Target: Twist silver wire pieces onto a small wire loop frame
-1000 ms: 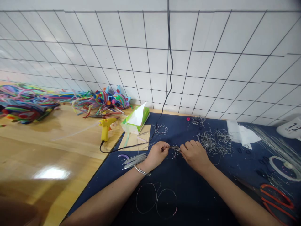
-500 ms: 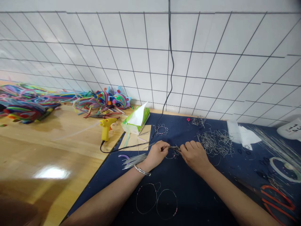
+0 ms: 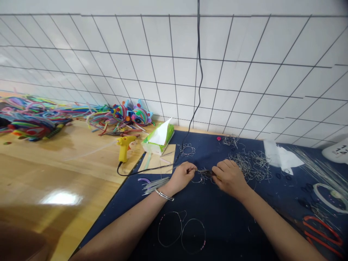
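My left hand, with a silver bangle at the wrist, is closed in a pinch on a thin wire. My right hand is wrapped round small dark pliers, whose jaws point left to the wire by my left fingertips. Just below them a small bent wire piece lies on the dark blue mat. Closer to me rest two wire rings with pink beads, a left ring and a right ring. The pliers' handles are mostly hidden in my right hand.
Tangled wire lies beyond my right hand, orange-handled scissors at the right. Straight wires lie by my left wrist. Behind stand a tissue box and a yellow glue gun, its black cord crossing the mat.
My right hand and the pliers have shifted slightly right, away from my left hand, and more of the pliers shows. My left hand keeps its pinch. The view has moved a little.
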### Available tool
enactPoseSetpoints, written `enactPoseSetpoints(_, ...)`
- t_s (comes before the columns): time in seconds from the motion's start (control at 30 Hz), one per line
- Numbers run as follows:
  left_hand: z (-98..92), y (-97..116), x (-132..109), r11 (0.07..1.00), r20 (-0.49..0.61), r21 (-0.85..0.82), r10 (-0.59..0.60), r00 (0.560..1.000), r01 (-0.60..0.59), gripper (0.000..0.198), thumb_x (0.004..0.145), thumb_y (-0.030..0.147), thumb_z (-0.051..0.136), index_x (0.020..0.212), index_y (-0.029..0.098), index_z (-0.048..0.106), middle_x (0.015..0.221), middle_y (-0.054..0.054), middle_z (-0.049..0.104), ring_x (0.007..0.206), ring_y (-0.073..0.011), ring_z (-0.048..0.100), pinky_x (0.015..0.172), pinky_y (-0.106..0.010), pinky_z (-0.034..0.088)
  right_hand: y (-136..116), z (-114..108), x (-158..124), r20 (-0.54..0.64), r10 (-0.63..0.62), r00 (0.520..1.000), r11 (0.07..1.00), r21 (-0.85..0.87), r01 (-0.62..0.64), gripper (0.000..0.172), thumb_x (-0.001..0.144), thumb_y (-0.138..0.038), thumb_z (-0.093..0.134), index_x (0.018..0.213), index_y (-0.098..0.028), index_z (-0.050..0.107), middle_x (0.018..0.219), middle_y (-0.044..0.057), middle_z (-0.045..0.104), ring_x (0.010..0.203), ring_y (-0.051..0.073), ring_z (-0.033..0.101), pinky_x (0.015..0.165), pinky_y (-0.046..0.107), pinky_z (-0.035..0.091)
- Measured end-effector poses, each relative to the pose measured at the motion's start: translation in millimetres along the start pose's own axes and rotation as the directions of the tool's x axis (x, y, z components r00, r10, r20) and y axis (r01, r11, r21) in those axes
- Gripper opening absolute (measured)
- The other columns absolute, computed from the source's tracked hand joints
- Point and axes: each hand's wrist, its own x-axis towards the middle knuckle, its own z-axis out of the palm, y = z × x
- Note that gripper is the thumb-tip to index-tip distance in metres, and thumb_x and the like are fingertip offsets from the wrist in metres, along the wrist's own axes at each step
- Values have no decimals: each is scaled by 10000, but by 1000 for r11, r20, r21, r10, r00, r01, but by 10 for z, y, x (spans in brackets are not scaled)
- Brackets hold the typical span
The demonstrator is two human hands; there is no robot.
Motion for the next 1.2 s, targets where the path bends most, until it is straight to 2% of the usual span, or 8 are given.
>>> enactPoseSetpoints(0.1,-12,26,-1,1000,18,-5,8,1000,-8,169,747,119,445,748,163,608,703,-10,554,687,-122,504,673,-242,390,25,32,-9,-13,24,1000,1000,-1,-24,132,789,-265,482,792,-174,577,730,49,474,752,178,372,679,307,241)
enactPoseSetpoints(0.27,-14,75,-10,998,53,42,33,998,-36,159,757,131,435,731,162,589,668,-8,530,682,-125,489,669,-240,381,-9,56,-11,-34,-12,999,997,-79,9,135,801,-224,460,771,-172,580,687,46,461,728,175,363,665,306,238)
enactPoseSetpoints(0.57,-28,97,-7,994,116,52,89,989,-96,167,730,84,430,687,162,572,640,3,522,657,-115,476,626,-223,359,-68,20,-23,-7,-91,996,981,-175,89,183,829,-141,407,904,-161,572,737,56,496,736,170,372,674,321,245)
enactPoseSetpoints(0.8,-17,95,-10,990,143,82,105,984,-117,187,705,48,412,692,161,560,657,-1,515,674,-116,479,627,-218,354,-56,22,-29,-13,-131,991,976,-175,127,199,825,-107,397,911,-163,567,742,51,503,711,161,362,654,318,238)
enactPoseSetpoints(1.2,14,63,-20,972,152,162,148,977,-172,210,700,16,395,735,153,550,709,-12,516,711,-123,482,658,-229,374,-75,54,-40,1,-97,995,984,-153,96,146,815,-112,427,845,-160,561,689,39,485,675,158,358,618,319,217)
